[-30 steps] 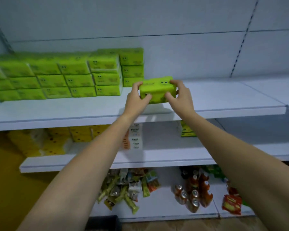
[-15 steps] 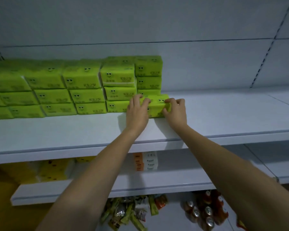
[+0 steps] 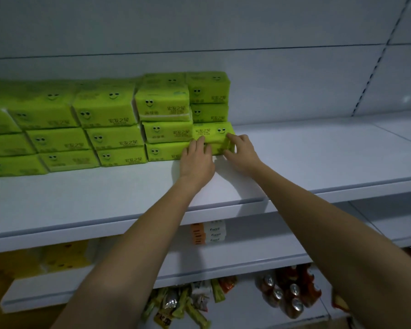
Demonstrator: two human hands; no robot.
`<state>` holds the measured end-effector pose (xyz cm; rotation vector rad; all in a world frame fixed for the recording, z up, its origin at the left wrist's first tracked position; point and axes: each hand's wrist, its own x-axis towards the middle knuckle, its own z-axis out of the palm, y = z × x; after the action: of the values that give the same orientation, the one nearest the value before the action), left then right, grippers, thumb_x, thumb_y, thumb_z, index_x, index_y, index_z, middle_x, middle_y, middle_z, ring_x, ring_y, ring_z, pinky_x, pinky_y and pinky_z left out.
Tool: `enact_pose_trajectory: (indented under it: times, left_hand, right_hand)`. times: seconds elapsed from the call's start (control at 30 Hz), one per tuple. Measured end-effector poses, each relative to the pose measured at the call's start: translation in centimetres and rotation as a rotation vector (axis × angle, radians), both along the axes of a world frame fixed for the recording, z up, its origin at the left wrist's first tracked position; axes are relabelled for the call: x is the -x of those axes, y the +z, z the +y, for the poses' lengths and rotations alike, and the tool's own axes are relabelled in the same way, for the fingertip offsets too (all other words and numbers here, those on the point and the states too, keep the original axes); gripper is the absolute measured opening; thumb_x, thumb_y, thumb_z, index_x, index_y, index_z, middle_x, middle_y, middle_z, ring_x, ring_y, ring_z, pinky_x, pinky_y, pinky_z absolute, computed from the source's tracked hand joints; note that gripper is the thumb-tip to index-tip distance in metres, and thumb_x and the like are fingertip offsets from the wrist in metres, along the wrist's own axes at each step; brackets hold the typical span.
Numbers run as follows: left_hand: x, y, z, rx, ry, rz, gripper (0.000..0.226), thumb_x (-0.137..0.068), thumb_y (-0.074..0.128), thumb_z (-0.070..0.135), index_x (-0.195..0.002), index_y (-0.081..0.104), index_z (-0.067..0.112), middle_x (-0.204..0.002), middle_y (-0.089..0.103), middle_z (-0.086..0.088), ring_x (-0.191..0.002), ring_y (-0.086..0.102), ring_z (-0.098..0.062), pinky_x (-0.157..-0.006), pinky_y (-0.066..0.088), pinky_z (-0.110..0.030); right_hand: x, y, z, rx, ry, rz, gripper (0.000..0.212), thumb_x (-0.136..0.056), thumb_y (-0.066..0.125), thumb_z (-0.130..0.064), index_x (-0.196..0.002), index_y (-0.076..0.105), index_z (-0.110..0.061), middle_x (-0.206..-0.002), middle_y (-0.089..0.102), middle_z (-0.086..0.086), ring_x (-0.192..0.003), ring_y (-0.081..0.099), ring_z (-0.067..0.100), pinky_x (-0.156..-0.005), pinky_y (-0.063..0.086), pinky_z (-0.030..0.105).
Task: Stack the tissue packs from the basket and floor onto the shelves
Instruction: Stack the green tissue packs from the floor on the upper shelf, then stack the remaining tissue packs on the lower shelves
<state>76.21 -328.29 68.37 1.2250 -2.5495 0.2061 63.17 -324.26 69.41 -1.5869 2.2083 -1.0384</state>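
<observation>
Pressing a soft green tissue pack (image 3: 213,138) between both my bare hands, I have it resting on the top shelf (image 3: 294,153). My left hand (image 3: 196,160) lies flat over its front left part, fingers spread and only loosely bent. My right hand (image 3: 241,151) curls round its right end, fingertips on the glossy plastic wrap. The pack is a squat, pillowy rectangle with a printed smiling face and dark lettering on top. It sits against the right end of a stack (image 3: 100,124) of matching green packs, three layers high, whose film wrapping shines faintly. Directly behind it two more packs are piled up against the pale back wall (image 3: 294,79).

That shelf is smooth white metal with a rounded front lip. One shelf down I can see an orange-and-white box (image 3: 208,232) and blurred yellow packs (image 3: 64,257). On the lowest shelf lie crinkly snack sachets (image 3: 185,302) and round-topped drink cans (image 3: 287,293). Both my forearms reach up from the lower edge.
</observation>
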Motion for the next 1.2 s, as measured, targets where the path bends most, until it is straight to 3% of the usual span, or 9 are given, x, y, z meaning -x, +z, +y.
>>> enact_pose_trajectory:
  times: [0.17, 0.37, 0.47, 0.73, 0.97, 1.07, 1.2]
  left_hand:
    - [-0.2, 0.1, 1.4, -0.028, -0.007, 0.106, 0.044, -0.095, 0.042, 0.027, -0.134, 0.043, 0.008, -0.155, 0.019, -0.008, -0.138, 0.022, -0.027, -0.104, 0.028, -0.043]
    - [0.6, -1.1, 6.0, -0.078, -0.154, 0.253, 0.050, -0.096, 0.033, 0.036, -0.136, 0.044, 0.008, -0.143, 0.043, -0.011, -0.132, 0.036, -0.027, -0.108, 0.027, -0.037]
    - [1.6, -2.4, 10.5, -0.088, -0.241, 0.292, 0.064, -0.089, 0.023, 0.043, -0.131, 0.050, 0.003, -0.135, 0.052, -0.015, -0.126, 0.045, -0.031, -0.106, 0.030, -0.040]
    - [7.0, -8.1, 22.3, -0.137, -0.381, 0.218, 0.056, -0.091, 0.030, 0.035, -0.132, 0.050, 0.003, -0.140, 0.048, -0.013, -0.134, 0.038, -0.032, -0.111, 0.025, -0.044]
    - [12.2, -19.8, 30.9, -0.446, -0.428, 0.008, 0.066, -0.090, 0.023, 0.048, -0.141, 0.038, 0.009, -0.144, 0.043, -0.011, -0.133, 0.038, -0.028, -0.111, 0.025, -0.037]
    - [13.5, -27.8, 34.6, -0.627, -0.443, -0.034, 0.070, -0.087, 0.020, 0.050, -0.138, 0.043, 0.008, -0.139, 0.049, -0.013, -0.127, 0.045, -0.029, -0.106, 0.033, -0.037]
    - [14.4, -41.3, 38.3, -0.838, -0.447, -0.092, 0.070, -0.084, 0.024, 0.046, -0.134, 0.047, 0.003, -0.133, 0.051, -0.019, -0.121, 0.050, -0.033, -0.102, 0.040, -0.039]
  right_hand:
    - [1.7, -0.5, 3.5, -0.018, 0.032, 0.182, 0.053, -0.091, 0.053, -0.020, -0.140, 0.037, -0.012, -0.138, 0.043, 0.016, -0.128, 0.039, 0.033, -0.105, 0.030, 0.038]
    - [4.6, -1.0, 10.8, -0.076, 0.026, 0.383, 0.052, -0.095, 0.047, -0.029, -0.142, 0.034, -0.014, -0.145, 0.038, 0.011, -0.131, 0.034, 0.030, -0.105, 0.026, 0.035]
    - [5.8, -1.5, 14.8, 0.007, 0.011, 0.383, 0.050, -0.095, 0.047, -0.027, -0.141, 0.036, -0.009, -0.145, 0.039, 0.011, -0.131, 0.035, 0.029, -0.106, 0.026, 0.034]
    - [10.0, -7.8, 26.6, 0.070, 0.000, 0.335, 0.053, -0.092, 0.045, -0.032, -0.137, 0.041, -0.005, -0.144, 0.039, 0.015, -0.133, 0.035, 0.031, -0.109, 0.025, 0.037]
    - [13.4, -19.3, 35.8, -0.131, -0.107, 0.141, 0.056, -0.089, 0.047, -0.035, -0.137, 0.042, -0.006, -0.143, 0.040, 0.015, -0.132, 0.037, 0.031, -0.109, 0.028, 0.040]
    - [13.6, -27.2, 39.7, -0.238, -0.169, 0.004, 0.054, -0.091, 0.051, -0.031, -0.138, 0.041, -0.008, -0.144, 0.039, 0.015, -0.132, 0.036, 0.032, -0.108, 0.030, 0.041]
    - [13.6, -40.8, 44.6, -0.422, -0.328, -0.185, 0.053, -0.089, 0.049, -0.036, -0.136, 0.044, -0.010, -0.140, 0.043, 0.011, -0.127, 0.040, 0.029, -0.103, 0.029, 0.032]
